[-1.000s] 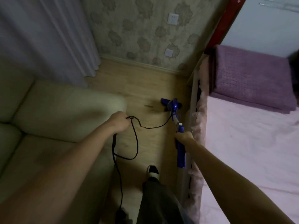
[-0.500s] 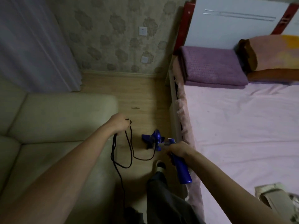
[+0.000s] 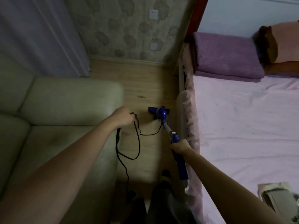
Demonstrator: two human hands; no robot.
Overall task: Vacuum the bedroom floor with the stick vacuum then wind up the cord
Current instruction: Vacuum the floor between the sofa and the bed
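Dim bedroom, narrow strip of wood floor (image 3: 145, 88) between a pale sofa (image 3: 64, 101) on the left and a bed (image 3: 242, 126) with a pink sheet on the right. Patterned wall (image 3: 126, 29) at the far end with two outlets, curtain (image 3: 40, 34) in the far-left corner. Purple blanket (image 3: 226, 57) is folded at the head of the bed, with an orange-brown pillow (image 3: 281, 49) beside it.

Vacuum (image 3: 161, 113) is blue — its head sits flat on the floor just beside the bed frame, and the wand slopes back toward the person. Right hand (image 3: 180, 147) is closed around the vacuum's handle, close to the bed's frilled edge.

Left hand (image 3: 123, 116) is closed on the black cord (image 3: 137, 143), held over the floor just off the sofa arm. From that hand one run of cord sags across to the vacuum's wand; other loops hang down and trail back along the floor toward the person's feet.

Dark trousers and a shoe (image 3: 165, 173) show at the bottom edge, standing on the floor strip. Crumpled light item (image 3: 278, 196) lies on the bed at lower right — can't tell what it is.
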